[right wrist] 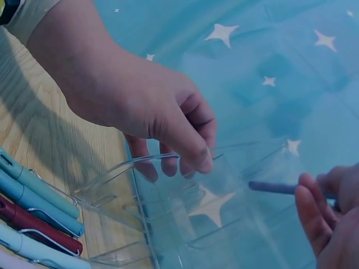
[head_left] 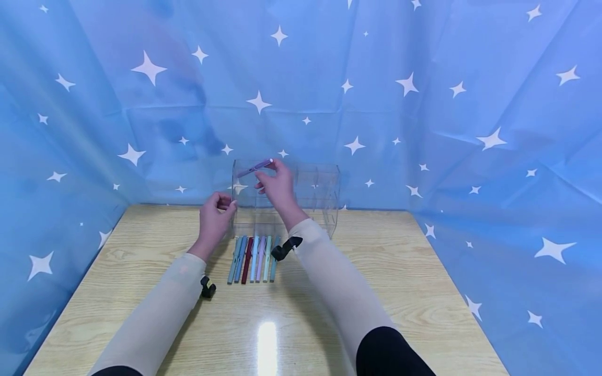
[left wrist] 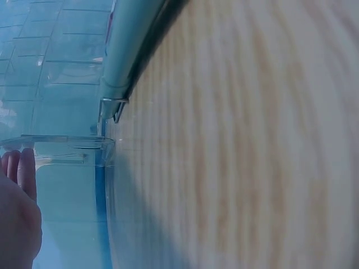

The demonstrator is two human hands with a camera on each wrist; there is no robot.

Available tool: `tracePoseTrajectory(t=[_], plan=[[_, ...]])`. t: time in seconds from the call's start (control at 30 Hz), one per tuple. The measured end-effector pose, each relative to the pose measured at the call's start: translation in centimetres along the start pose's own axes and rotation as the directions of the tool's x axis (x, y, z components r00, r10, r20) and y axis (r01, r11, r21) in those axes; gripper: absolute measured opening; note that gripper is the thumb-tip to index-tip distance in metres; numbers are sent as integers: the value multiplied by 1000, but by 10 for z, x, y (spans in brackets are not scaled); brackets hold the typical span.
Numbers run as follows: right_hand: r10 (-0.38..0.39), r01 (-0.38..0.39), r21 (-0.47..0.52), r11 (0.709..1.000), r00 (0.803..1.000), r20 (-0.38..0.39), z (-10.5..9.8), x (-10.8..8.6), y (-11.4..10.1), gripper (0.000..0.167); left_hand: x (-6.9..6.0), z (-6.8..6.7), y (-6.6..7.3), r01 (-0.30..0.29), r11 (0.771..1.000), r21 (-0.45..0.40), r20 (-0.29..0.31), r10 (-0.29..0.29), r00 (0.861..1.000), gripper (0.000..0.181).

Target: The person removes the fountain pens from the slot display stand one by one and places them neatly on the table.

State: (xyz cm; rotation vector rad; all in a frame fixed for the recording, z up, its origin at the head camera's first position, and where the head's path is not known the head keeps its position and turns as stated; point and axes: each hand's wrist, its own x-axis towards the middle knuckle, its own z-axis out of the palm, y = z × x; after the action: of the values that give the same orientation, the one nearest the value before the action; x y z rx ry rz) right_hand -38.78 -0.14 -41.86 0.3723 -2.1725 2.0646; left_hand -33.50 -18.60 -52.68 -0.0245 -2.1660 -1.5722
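A clear plastic organizer (head_left: 324, 196) with several compartments stands at the back of the table. My left hand (head_left: 213, 222) grips its left side wall, thumb and fingertips at the edge in the right wrist view. My right hand (head_left: 278, 189) pinches a purple pen (head_left: 255, 167) by one end. The pen is tilted above the organizer's left part, its other end pointing left; in the right wrist view its tip (right wrist: 263, 186) shows beside the clear walls. Whether it touches the organizer I cannot tell.
Several capped pens with metal clips lie side by side in front of the organizer, among them a dark red pen (head_left: 246, 261) and a light blue pen (head_left: 254, 259). A blue curtain (head_left: 301, 78) with white stars hangs behind the wooden table (head_left: 385, 282).
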Motion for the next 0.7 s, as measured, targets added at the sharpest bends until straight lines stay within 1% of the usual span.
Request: tracePoseTrajectory(t=[0.13,0.27,0.57,0.7], plan=[[-20,20,-14,1000,1000,-4,4,3,4,36,0,0,0,6,1000,3,1,-6,1000,21],[-26,26,-36,999,1000,9,5,5,7,33,0,0,0,7,1000,2,6,-7,1000,21],[-6,12,-70,998,997,74,3,13,8,30,-1,0,1,-1,1000,4,8,1,1000,21],[-6,12,-64,998,996,92,3,14,8,29,-1,-1,1,-1,1000,4,9,1,1000,22]])
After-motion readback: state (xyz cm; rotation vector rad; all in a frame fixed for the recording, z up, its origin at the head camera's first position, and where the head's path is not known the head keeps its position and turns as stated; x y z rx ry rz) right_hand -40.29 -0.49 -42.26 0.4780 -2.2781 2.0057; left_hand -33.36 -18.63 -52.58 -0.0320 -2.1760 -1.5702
